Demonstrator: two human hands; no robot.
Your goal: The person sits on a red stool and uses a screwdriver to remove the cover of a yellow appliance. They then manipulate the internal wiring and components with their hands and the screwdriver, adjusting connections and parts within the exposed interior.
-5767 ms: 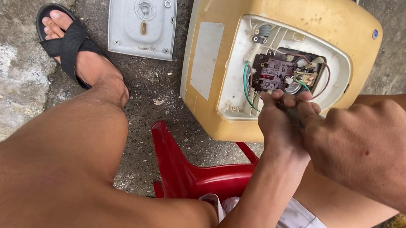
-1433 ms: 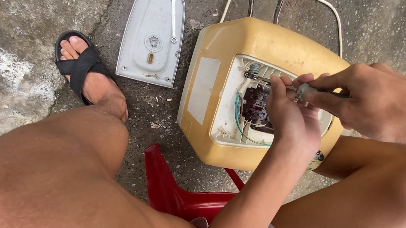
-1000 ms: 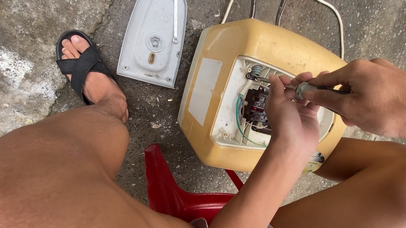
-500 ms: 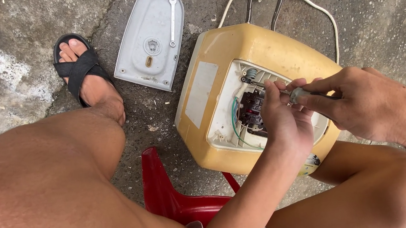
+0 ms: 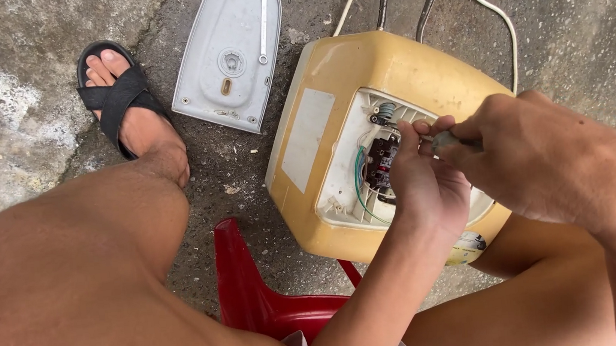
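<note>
Currently mid-wiring: left hand pinches at the terminal block inside the open hatch of the yellow appliance housing, which lies on the concrete floor between the knees. Right hand is closed around a small grey tool, tip near the left fingers. Likely next: seat tool on terminal, keep wire steady. Grey cover and spanner lie apart.

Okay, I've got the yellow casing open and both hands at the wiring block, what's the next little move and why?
Probably bring the tool tip down onto the dark terminal block. The right hand grips a grey tool handle just above the opening, and the left hand has its fingers at the block, beside the green wire. The tip itself is hidden, so check its aim first.
</note>
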